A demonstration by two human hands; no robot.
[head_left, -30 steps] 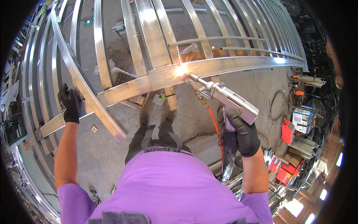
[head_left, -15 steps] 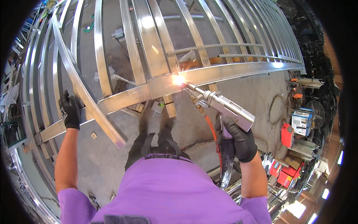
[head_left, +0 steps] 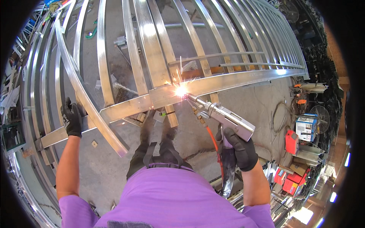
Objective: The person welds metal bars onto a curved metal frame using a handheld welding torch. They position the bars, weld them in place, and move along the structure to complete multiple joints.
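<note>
My right hand (head_left: pixel 243 152), in a black glove, is closed around the handle of a silver welding gun (head_left: pixel 232 122). An orange hose (head_left: pixel 213 140) runs down beside the gun. The gun's nozzle meets a long rectangular metal tube (head_left: pixel 228 83) near where upright tubes (head_left: pixel 154 57) join it. A bright glow and flying sparks (head_left: pixel 181 90) hide the contact spot. Far to the left, my gloved left hand (head_left: pixel 71 118) lies on the same long tube with its fingers stretched out. Close to that hand, a loose curved tube (head_left: pixel 88 102) crosses over the long tube.
Many parallel metal tubes (head_left: pixel 262 34) reach away from me over the grey floor (head_left: pixel 197 148). At right stand red boxes (head_left: pixel 292 142), a blue and white carton (head_left: pixel 306 125) and a fan (head_left: pixel 322 117). A cable (head_left: pixel 279 114) lies coiled on the floor.
The tubes and both hands sit slightly lower in the picture. Sparks fly more upward. The nozzle remains close to the same joint, and my left hand stays on the long tube.
</note>
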